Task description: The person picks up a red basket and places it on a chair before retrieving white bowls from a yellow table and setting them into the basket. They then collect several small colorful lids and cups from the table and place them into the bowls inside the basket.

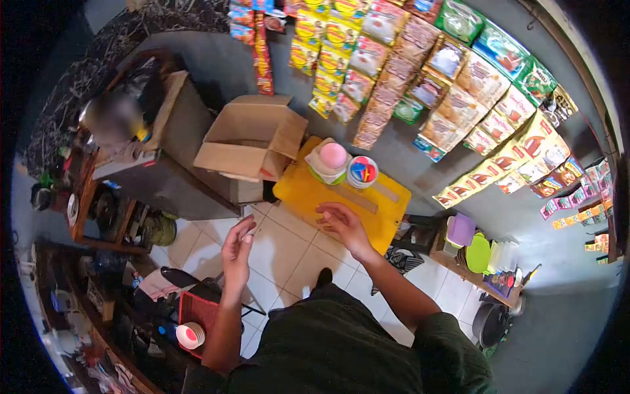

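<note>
A person in a dark shirt (328,348) stands on a white-tiled floor (282,243), both hands raised, well apart and empty, with straight ahead taken as 12 o'clock. At 9 o'clock, nearest the body, a stack of white bowls (190,335) sits in a red tray (197,304). The left hand (237,246) is lifted between 10 and 11 o'clock above the tiles, its fingers loosely bent and its thumb raised. The right hand (342,226), at 12 o'clock, has its fingers spread and curved in front of a yellow table (305,190); whether it touches the table cannot be told. On the table's far side, a round pink item (333,155) tops a pale container, just beside a white tub (361,180) of red, blue and yellow pieces. At 2 o'clock, a wooden shelf (453,266) bears a purple container (461,230) and lime-green ware (479,254). Farther off, at 11 o'clock, a cardboard box (226,157) stands with flaps spread, next to a grey cabinet (180,180). Strips of colourful sachets (400,72) line the far wall from 12 to 2 o'clock.
</note>
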A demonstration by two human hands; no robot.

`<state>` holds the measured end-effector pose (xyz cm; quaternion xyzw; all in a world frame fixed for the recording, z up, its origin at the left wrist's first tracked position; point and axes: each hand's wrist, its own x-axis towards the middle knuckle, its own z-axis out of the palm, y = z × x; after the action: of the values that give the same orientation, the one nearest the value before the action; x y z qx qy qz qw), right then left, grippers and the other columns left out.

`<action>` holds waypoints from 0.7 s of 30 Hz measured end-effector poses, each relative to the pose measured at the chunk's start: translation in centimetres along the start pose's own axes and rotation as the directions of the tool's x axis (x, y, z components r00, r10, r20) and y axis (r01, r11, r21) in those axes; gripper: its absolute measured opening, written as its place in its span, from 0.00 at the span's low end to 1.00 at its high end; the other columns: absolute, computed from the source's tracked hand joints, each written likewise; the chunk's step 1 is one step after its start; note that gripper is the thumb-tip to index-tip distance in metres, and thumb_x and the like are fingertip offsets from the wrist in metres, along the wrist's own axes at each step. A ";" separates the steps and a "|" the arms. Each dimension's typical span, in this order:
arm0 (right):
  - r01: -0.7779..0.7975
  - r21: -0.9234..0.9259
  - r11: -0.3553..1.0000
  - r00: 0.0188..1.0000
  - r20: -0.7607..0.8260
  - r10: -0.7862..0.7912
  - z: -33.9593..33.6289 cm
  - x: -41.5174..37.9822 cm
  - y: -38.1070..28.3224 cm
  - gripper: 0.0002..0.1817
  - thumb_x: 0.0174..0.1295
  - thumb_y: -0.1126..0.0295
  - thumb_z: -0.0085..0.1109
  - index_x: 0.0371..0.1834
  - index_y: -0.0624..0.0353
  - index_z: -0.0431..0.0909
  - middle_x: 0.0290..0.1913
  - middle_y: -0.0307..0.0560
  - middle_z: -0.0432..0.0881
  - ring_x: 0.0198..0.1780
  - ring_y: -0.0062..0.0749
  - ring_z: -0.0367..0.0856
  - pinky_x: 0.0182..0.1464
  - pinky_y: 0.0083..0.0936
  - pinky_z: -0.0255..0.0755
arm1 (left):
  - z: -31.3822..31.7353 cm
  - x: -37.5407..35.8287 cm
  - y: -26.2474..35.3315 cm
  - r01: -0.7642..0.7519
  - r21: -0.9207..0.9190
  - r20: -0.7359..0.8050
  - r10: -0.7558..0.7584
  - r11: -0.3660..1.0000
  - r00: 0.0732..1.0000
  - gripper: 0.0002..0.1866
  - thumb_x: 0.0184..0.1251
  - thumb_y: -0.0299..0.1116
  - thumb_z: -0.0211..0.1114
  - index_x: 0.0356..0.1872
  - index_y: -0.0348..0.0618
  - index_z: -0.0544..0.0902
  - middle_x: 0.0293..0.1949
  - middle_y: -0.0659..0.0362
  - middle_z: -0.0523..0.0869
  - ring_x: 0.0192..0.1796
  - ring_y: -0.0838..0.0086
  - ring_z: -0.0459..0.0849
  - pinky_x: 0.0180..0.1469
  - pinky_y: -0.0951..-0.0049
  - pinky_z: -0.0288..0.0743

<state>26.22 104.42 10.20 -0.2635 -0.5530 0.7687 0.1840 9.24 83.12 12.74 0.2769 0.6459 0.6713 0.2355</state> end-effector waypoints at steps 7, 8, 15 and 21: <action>0.003 -0.005 1.000 0.988 -0.153 -0.003 -6.7 0.1 -0.4 0.18 0.69 0.61 0.55 0.57 0.56 0.74 0.54 0.41 0.80 0.49 0.28 0.80 0.51 0.26 0.72 | 6.9 4.3 -2.2 0.083 -0.098 0.200 -0.062 0.992 0.978 0.17 0.69 0.26 0.59 0.58 0.36 0.74 0.59 0.54 0.78 0.61 0.70 0.75 0.63 0.70 0.66; 0.011 0.004 1.000 0.984 -0.180 -0.010 -7.3 0.3 0.4 0.17 0.69 0.61 0.56 0.57 0.56 0.74 0.53 0.42 0.80 0.49 0.28 0.80 0.51 0.26 0.72 | 7.2 4.9 -2.8 0.099 -0.082 0.221 -0.079 0.992 0.972 0.17 0.70 0.27 0.59 0.58 0.36 0.75 0.59 0.55 0.79 0.61 0.71 0.76 0.63 0.70 0.67; -0.097 0.027 0.995 0.951 -0.291 0.101 -8.2 2.5 3.4 0.16 0.69 0.65 0.54 0.57 0.58 0.74 0.54 0.45 0.80 0.50 0.32 0.81 0.52 0.30 0.74 | 9.2 9.5 -6.2 0.234 0.009 0.304 -0.226 0.972 0.926 0.16 0.70 0.27 0.60 0.57 0.37 0.76 0.54 0.57 0.81 0.56 0.72 0.80 0.60 0.71 0.70; -0.235 0.110 0.966 0.838 -0.481 0.258 -7.0 2.9 5.6 0.18 0.69 0.62 0.55 0.58 0.57 0.74 0.54 0.44 0.80 0.50 0.32 0.81 0.53 0.30 0.74 | 9.5 14.5 -9.9 0.290 0.018 0.420 -0.270 0.957 0.866 0.14 0.70 0.30 0.61 0.54 0.41 0.78 0.45 0.60 0.84 0.50 0.77 0.81 0.55 0.76 0.71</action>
<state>28.21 109.62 2.56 -0.5147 -0.4316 0.7061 0.2240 4.63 100.42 3.93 0.3121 0.5983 0.5695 0.4693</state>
